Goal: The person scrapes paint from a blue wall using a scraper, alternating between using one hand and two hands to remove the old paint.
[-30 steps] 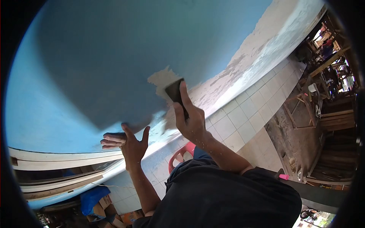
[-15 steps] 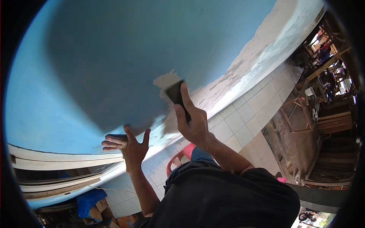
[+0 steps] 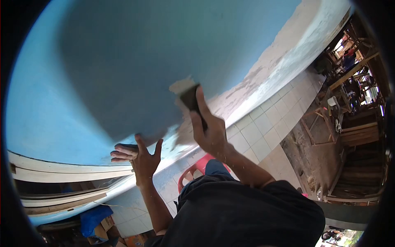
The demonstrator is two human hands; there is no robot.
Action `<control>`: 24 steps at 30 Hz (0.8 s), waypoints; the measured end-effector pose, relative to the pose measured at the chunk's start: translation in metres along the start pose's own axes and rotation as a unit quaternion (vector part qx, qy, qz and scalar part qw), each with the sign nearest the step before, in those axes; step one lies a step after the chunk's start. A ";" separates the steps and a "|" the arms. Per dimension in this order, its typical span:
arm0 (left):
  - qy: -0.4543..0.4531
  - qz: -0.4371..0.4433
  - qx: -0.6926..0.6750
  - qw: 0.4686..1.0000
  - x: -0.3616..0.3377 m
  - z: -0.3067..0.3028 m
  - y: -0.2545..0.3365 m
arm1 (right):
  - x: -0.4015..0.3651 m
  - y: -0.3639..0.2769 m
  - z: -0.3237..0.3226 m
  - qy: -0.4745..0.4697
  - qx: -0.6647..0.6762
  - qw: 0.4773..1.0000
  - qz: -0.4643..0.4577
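My right hand (image 3: 212, 131) grips a dark, flat sanding block (image 3: 190, 99), its face against the blue wall (image 3: 135, 66). Beside the block's upper end lies a pale bare patch (image 3: 181, 85) with a ragged edge. My left hand (image 3: 146, 158) rests on the lower part of the wall, thumb and fingers spread, holding nothing. Light specks dot my right wrist. Between the two hands, the surface is mottled blue and whitish.
A whitish strip (image 3: 263, 78) runs along the wall's base beside the tiled floor (image 3: 255, 131). Below me stands a red plastic chair (image 3: 191, 173). Wooden frames (image 3: 323, 127) stand to the right. Cardboard boxes (image 3: 103, 228) and a blue sheet (image 3: 94, 218) lie at the lower left.
The view has shifted slightly. Against the bare patch, the sanding block sits nearly where it was, with only a small shift. My left hand stays in place on the wall.
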State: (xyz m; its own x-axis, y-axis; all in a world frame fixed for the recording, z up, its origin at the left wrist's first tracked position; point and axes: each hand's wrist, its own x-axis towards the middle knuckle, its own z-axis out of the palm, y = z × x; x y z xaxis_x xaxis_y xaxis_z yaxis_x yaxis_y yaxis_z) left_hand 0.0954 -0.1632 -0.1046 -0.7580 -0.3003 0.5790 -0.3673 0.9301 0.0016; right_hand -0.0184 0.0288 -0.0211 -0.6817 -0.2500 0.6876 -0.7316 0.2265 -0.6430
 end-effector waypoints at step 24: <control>-0.077 -0.041 -0.068 0.994 -0.009 0.009 -0.005 | 0.011 -0.019 -0.005 -0.021 0.033 0.998 0.040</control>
State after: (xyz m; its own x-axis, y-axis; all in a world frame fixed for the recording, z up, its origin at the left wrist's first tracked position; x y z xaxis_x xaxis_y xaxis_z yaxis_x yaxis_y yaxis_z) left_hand 0.0993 -0.1671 -0.1166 -0.8055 -0.3960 0.4408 -0.3630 0.9178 0.1611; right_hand -0.0119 0.0269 0.0001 -0.7364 -0.2725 0.6192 -0.6717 0.1850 -0.7174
